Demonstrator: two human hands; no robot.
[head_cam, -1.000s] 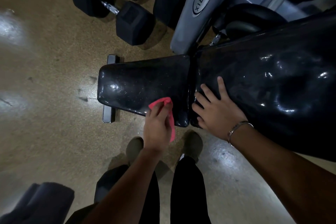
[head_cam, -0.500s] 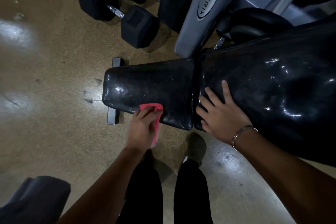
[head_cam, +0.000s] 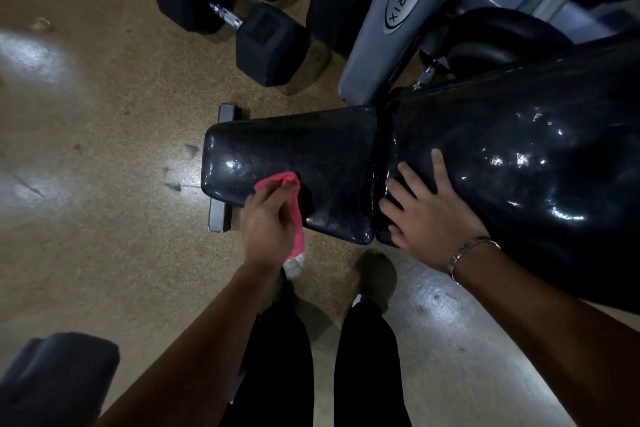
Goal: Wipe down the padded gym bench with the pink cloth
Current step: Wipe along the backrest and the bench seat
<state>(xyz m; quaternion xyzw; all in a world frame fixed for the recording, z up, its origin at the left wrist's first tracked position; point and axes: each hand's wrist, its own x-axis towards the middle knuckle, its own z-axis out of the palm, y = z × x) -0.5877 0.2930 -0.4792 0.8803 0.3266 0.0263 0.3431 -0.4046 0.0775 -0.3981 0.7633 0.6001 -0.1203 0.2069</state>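
In 1 s the left hand [head_cam: 268, 218], fingers curled round the pink cloth [head_cam: 275, 181], has swept it along the seat pad [head_cam: 311, 146] toward its free end, the right hand [head_cam: 433, 218] staying spread flat on the back pad [head_cam: 519, 177], so the seat's near edge seems done

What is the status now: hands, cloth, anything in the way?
Left hand grips pink cloth, pressed on seat pad. Right hand flat on back pad. Dumbbells on floor beyond, apart from bench.
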